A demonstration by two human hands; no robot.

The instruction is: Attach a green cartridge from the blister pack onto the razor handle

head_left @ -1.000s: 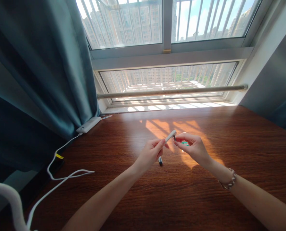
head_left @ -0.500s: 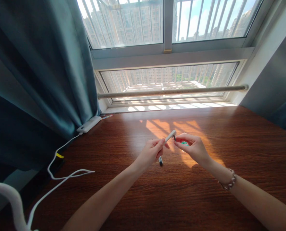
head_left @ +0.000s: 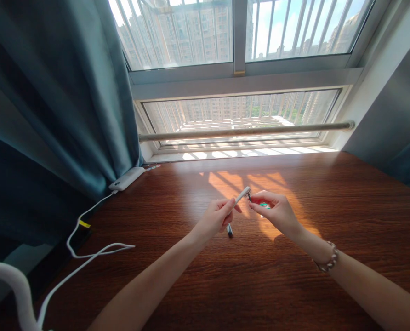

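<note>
My left hand is closed around the handle of a slim white brush, its head pointing up and to the right. Thin dark bristles or teeth stick out from the underside of that head. My right hand pinches a small dark piece between thumb and fingertips, right at the bristles; its exact kind is too small to make out. Below my left hand lies a short white-and-black stick, partly hidden by the fingers. A small item with teal edges shows behind my right hand, mostly covered.
Brown wooden tabletop with a sunlit patch. At the left, a white power strip sits by the blue curtain, with a white cable looping forward. A white curved tube stands at lower left. A rail crosses the window.
Both hands keep the same hold and nearly the same place. The whole view has shifted very slightly.
</note>
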